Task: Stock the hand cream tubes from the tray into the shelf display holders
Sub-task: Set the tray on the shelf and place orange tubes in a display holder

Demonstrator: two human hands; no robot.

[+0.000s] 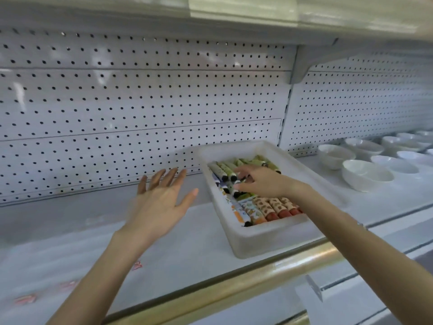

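Right hand (264, 181) — fingers (241, 171) bent down among the patterned, dark-capped hand cream tubes (225, 171), thumb and forefinger straddling one or two; whether they pinch, we cannot tell. The tubes lie flat, long axes roughly front to back, in the white translucent plastic tray (257, 242) on the white shelf (187, 242). Left hand (159, 202) — fingers spread, holding nothing, hovering left of the tray. We judge the right hand better placed for the pick.

I have open room over the shelf (58, 242) left of the tray (269, 242), right back to the pegboard wall (117, 102). The tray's raised walls fence in the tubes (264, 207); white bowls (365, 174) crowd the right, and the upper shelf (234, 8) caps the headroom.
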